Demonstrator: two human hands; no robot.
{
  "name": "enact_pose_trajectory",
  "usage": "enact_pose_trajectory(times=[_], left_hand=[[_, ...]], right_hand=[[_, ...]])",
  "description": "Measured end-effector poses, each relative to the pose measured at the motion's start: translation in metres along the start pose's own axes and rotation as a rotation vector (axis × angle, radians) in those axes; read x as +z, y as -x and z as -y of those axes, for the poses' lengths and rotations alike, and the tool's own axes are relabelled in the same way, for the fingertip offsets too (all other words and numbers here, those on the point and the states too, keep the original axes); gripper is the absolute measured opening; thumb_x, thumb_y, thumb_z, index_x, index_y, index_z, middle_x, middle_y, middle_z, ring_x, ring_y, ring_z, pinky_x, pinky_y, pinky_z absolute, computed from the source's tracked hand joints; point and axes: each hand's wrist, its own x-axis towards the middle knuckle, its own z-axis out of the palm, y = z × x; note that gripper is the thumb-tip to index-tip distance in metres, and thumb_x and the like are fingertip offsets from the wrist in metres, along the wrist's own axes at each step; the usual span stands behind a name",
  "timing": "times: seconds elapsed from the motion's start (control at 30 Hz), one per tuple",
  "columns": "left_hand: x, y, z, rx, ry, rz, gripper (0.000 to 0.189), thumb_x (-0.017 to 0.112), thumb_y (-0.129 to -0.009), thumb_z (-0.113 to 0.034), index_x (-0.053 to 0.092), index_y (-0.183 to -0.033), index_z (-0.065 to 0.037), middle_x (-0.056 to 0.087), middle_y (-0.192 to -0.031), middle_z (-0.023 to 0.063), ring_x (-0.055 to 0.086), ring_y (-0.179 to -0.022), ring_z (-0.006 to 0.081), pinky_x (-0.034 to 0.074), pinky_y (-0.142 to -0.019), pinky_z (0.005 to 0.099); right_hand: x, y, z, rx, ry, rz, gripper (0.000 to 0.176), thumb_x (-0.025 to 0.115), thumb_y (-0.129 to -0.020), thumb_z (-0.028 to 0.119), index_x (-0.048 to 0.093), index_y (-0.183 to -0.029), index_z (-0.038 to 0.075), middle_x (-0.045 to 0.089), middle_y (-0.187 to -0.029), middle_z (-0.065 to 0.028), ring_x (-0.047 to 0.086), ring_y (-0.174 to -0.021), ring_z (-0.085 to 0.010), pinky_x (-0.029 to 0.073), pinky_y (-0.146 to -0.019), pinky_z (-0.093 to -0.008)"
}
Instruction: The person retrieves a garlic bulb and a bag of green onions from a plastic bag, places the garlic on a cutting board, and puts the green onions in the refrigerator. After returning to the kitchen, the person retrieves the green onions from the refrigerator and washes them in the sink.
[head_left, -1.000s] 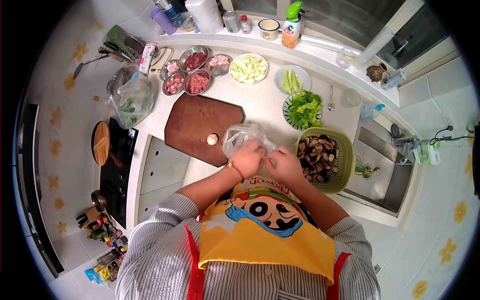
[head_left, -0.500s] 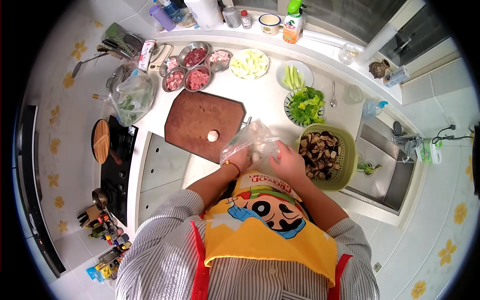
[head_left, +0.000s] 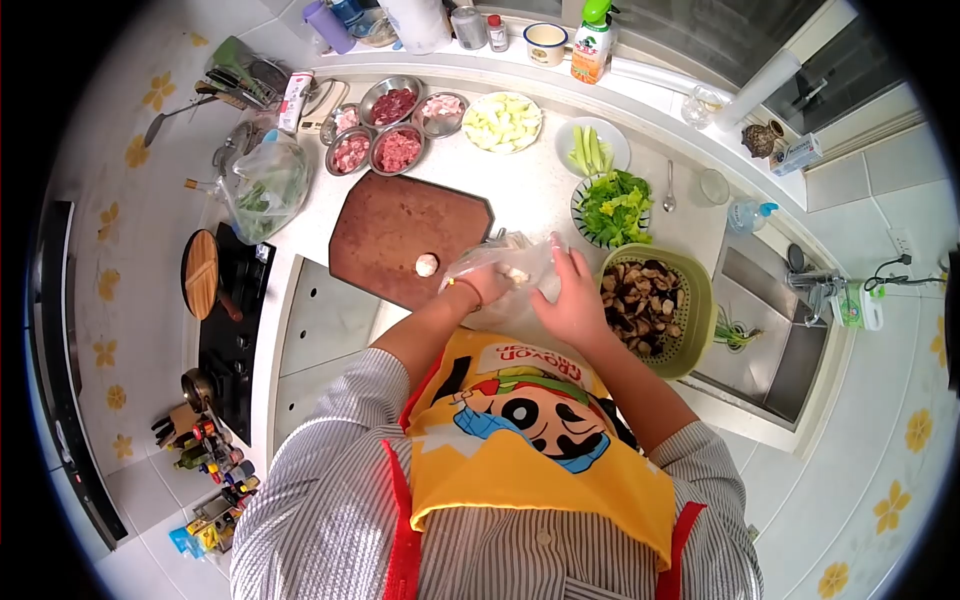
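Observation:
A clear plastic bag with pale pieces inside is between my two hands, just right of the cutting board. My left hand reaches into the bag's opening, its fingers hidden behind the plastic. With its fingers against the right side of the bag, my right hand has its thumb apart from the others. One round whitish bulb lies on the brown cutting board, near its lower right part. Close to my right hand stands a green colander of cut dark mushrooms.
Metal bowls of meat stand behind the board, beside a plate of pale chunks. Leafy greens fill a bowl behind the colander. The sink is at the right, a black stove at the left.
My left hand has gone deeper into the bag. My right hand has moved up along the bag, with its fingers more extended. The bulb on the board has stayed put.

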Motion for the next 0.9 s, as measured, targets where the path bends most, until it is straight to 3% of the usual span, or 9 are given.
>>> enact_pose_trajectory(times=[0.23,0.33,0.4,0.47,0.5,0.57,0.67,0.77,0.9], left_hand=[[0.063,-0.025,0.028,-0.165,0.033,-0.021,0.038,0.070,-0.084,-0.023,0.067,-0.118,-0.007,0.069,-0.116,0.0177,0.067,-0.106,0.0347,0.053,-0.091,0.0433],[0.019,0.008,-0.022,-0.214,0.345,0.038,0.037,0.069,-0.087,-0.022,0.065,-0.121,-0.006,0.069,-0.114,0.0181,0.068,-0.103,0.0339,0.055,-0.086,0.0404],[0.029,0.014,-0.020,-0.163,0.178,0.014,0.038,0.071,-0.087,-0.022,0.065,-0.122,-0.008,0.069,-0.114,0.0168,0.068,-0.101,0.0318,0.056,-0.083,0.0371],[0.069,0.001,0.002,-0.701,1.265,0.036,0.039,0.072,-0.085,-0.021,0.066,-0.123,-0.011,0.070,-0.116,0.0148,0.068,-0.104,0.0304,0.056,-0.084,0.0373],[0.072,0.003,-0.001,-0.700,1.266,0.042,0.039,0.072,-0.085,-0.021,0.066,-0.123,-0.011,0.070,-0.116,0.0148,0.068,-0.104,0.0304,0.056,-0.084,0.0373],[0.017,0.027,-0.053,-0.223,0.201,0.074,0.040,0.070,-0.087,-0.029,0.066,-0.122,-0.010,0.068,-0.120,0.0166,0.068,-0.105,0.0303,0.055,-0.084,0.0395],[0.045,0.013,-0.023,0.061,-0.194,0.136,0.042,0.062,-0.091,-0.039,0.067,-0.120,-0.009,0.071,-0.113,0.0175,0.070,-0.100,0.0321,0.055,-0.084,0.0423],[0.042,-0.004,-0.028,-0.237,0.000,0.193,0.046,0.048,-0.097,-0.045,0.071,-0.116,-0.009,0.070,-0.118,0.0186,0.066,-0.109,0.0356,0.051,-0.094,0.0441],[0.065,-0.020,-0.013,-0.198,-0.092,0.204,0.046,0.045,-0.097,-0.040,0.072,-0.108,-0.005,0.070,-0.112,0.0216,0.067,-0.103,0.0383,0.052,-0.090,0.0447]], right_hand=[[0.000,0.009,0.003,0.187,-0.333,0.123,0.077,0.075,-0.085,0.019,0.041,-0.152,0.006,0.055,-0.087,-0.0043,0.053,-0.078,-0.0132,0.049,-0.070,-0.0280],[-0.008,0.017,0.005,0.238,-0.369,0.155,0.074,0.074,-0.086,0.018,0.042,-0.152,0.006,0.052,-0.084,-0.0014,0.049,-0.074,-0.0097,0.047,-0.066,-0.0259],[-0.008,0.021,0.005,0.261,-0.393,0.156,0.073,0.073,-0.086,0.017,0.043,-0.151,0.006,0.052,-0.084,-0.0010,0.049,-0.075,-0.0093,0.046,-0.067,-0.0253],[-0.009,0.023,0.003,0.290,-0.411,0.153,0.072,0.073,-0.086,0.016,0.043,-0.151,0.005,0.053,-0.084,-0.0005,0.049,-0.076,-0.0088,0.046,-0.068,-0.0248],[-0.009,0.023,0.002,0.284,-0.451,0.137,0.071,0.073,-0.087,0.015,0.043,-0.150,0.004,0.054,-0.085,-0.0007,0.050,-0.077,-0.0091,0.046,-0.070,-0.0249],[-0.012,0.022,0.000,0.285,-0.488,0.114,0.070,0.072,-0.087,0.014,0.044,-0.150,0.003,0.056,-0.086,-0.0008,0.051,-0.077,-0.0094,0.047,-0.072,-0.0250],[-0.019,0.021,-0.001,0.297,-0.470,0.105,0.069,0.072,-0.087,0.013,0.043,-0.149,0.002,0.059,-0.090,-0.0019,0.054,-0.080,-0.0101,0.047,-0.076,-0.0259],[-0.021,0.017,-0.002,0.336,-0.497,0.119,0.068,0.072,-0.087,0.014,0.044,-0.149,0.002,0.061,-0.091,-0.0025,0.055,-0.081,-0.0109,0.048,-0.079,-0.0271],[-0.028,0.013,0.000,0.348,-0.503,0.110,0.066,0.073,-0.087,0.016,0.047,-0.146,0.004,0.063,-0.091,-0.0037,0.059,-0.085,-0.0125,0.048,-0.081,-0.0281]])
